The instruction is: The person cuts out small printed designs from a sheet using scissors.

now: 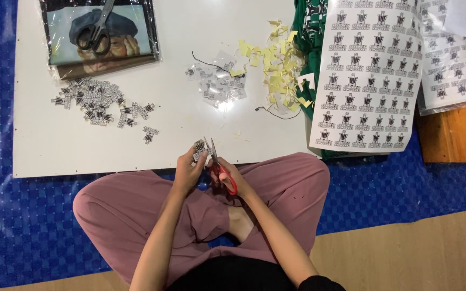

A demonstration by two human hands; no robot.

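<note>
Head view shows a person sitting cross-legged at the near edge of a white tabletop [55, 151]. The left hand [190, 170] pinches a small printed cutout [199, 150] just above that edge. The right hand [233, 178] grips red-handled scissors [219, 164], blades touching the cutout. Beyond the scissors lie clear scraps [217, 86], yellow paper bits [279, 70] and a printed sheet [368, 75].
</note>
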